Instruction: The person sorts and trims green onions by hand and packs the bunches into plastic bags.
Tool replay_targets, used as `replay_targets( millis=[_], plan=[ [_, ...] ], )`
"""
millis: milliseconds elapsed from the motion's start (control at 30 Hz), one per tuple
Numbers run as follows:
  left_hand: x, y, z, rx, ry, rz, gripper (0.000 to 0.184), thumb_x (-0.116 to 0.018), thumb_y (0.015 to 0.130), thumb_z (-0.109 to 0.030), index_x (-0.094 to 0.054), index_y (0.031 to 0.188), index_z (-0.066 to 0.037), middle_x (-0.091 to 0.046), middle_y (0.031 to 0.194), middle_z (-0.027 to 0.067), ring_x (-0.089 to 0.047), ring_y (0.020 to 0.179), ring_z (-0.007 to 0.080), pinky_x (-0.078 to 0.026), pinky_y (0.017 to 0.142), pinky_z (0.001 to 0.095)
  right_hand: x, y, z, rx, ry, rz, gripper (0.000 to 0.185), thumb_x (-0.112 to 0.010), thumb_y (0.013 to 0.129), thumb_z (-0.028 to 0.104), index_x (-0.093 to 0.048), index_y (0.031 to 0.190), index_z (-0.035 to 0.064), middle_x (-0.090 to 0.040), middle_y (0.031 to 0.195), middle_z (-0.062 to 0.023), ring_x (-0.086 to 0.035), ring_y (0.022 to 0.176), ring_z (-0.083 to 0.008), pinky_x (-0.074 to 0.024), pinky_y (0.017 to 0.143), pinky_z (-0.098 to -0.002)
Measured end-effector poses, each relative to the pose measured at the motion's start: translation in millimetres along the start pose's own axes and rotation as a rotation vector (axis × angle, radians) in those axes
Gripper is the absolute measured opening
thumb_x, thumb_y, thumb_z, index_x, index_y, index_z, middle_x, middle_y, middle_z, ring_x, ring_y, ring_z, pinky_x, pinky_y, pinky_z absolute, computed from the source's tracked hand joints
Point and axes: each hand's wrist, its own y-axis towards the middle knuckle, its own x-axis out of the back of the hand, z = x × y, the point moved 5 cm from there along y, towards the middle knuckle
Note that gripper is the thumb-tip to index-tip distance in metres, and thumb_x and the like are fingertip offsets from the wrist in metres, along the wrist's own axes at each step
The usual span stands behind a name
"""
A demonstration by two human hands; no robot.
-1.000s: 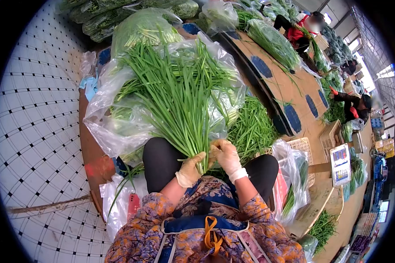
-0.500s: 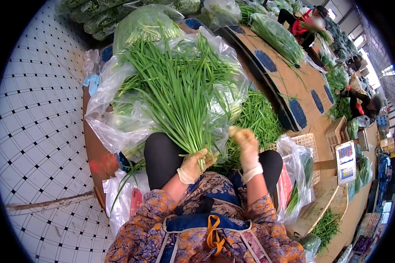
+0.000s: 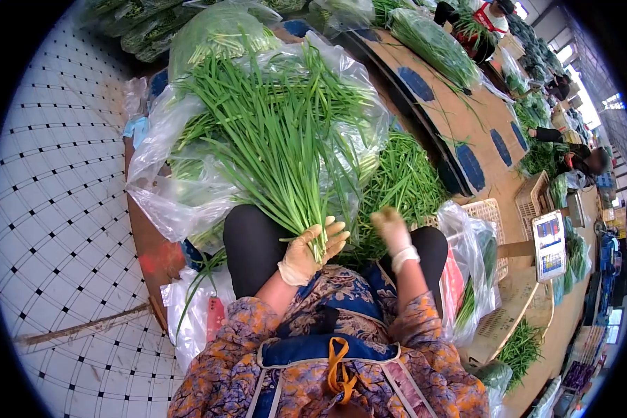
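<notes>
My gloved left hand (image 3: 305,252) cradles the pale stem ends of a bunch of garlic chives (image 3: 275,150). Its thumb lies against the stems while the other fingers reach out past them. The green leaves fan away from me, over clear plastic sheeting (image 3: 188,205) and more chives. My right hand (image 3: 391,231), gloved too, is smeared by motion beside my right knee. Behind it lies a loose heap of chives (image 3: 405,171). I cannot make out its fingers or anything in them.
Bagged greens (image 3: 219,38) stand beyond the bunch. A wooden platform with blue patches (image 3: 470,111) runs to the right. Near my right knee are a plastic bag (image 3: 467,240), a plastic crate (image 3: 488,212) and a scale display (image 3: 550,245). Several other people work farther off.
The fingers of my left hand have spread wider beside the stems. My right hand has shifted slightly and blurred. The whole view has moved a little.
</notes>
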Motion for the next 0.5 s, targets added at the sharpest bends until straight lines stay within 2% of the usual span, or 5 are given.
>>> replay_targets(
  millis=[33,67,100,300,500],
  plan=[
    [2,0,-1,-0.003,-0.006,-0.009,0.039,-0.044,0.090,-0.018,-0.041,0.125,0.000,-0.051,0.121,0.0190,-0.049,0.113,0.0337,-0.043,0.094,0.0414,-18,-12,5,-0.004,-0.033,0.056,0.057,-0.068,0.076,0.024,-0.044,0.118,-0.0053,-0.059,0.102,-0.0183,-0.058,0.092,-0.0299,-0.0457,0.081,-0.0376],
    [5,1,-2,-0.007,-0.011,-0.019,0.039,-0.044,0.090,-0.017,-0.042,0.125,0.000,-0.052,0.119,0.0191,-0.050,0.112,0.0327,-0.044,0.094,0.0410,-33,-14,7,-0.045,-0.213,0.101,0.060,-0.070,0.073,0.026,-0.045,0.118,-0.0058,-0.059,0.101,-0.0215,-0.057,0.095,-0.0325,-0.0440,0.084,-0.0364],
    [11,1,-2,-0.005,-0.014,-0.029,0.041,-0.044,0.089,-0.015,-0.040,0.126,0.001,-0.049,0.123,0.0202,-0.048,0.114,0.0324,-0.044,0.094,0.0406,-47,-10,4,-0.002,-0.303,0.104,0.068,-0.071,0.073,0.027,-0.040,0.123,-0.0080,-0.060,0.095,-0.0183,-0.059,0.088,-0.0264,-0.0458,0.079,-0.0321],
    [3,-3,-4,-0.040,-0.010,0.006,0.044,-0.044,0.089,-0.018,-0.038,0.128,0.003,-0.049,0.123,0.0193,-0.048,0.115,0.0302,-0.041,0.096,0.0405,-68,11,6,0.107,-0.554,0.063,0.034,-0.067,0.072,0.023,-0.059,0.096,0.0004,-0.059,0.093,-0.0216,-0.055,0.092,-0.0359,-0.0440,0.081,-0.0399],
    [14,3,-5,-0.066,0.033,0.010,0.052,-0.047,0.088,-0.027,-0.037,0.130,0.002,-0.046,0.128,0.0157,-0.045,0.118,0.0250,-0.036,0.100,0.0385,-68,26,6,0.092,-0.609,0.133,0.026,-0.065,0.074,0.022,-0.061,0.094,0.0054,-0.059,0.098,-0.0187,-0.055,0.095,-0.0340,-0.0448,0.082,-0.0406]
  ],
)
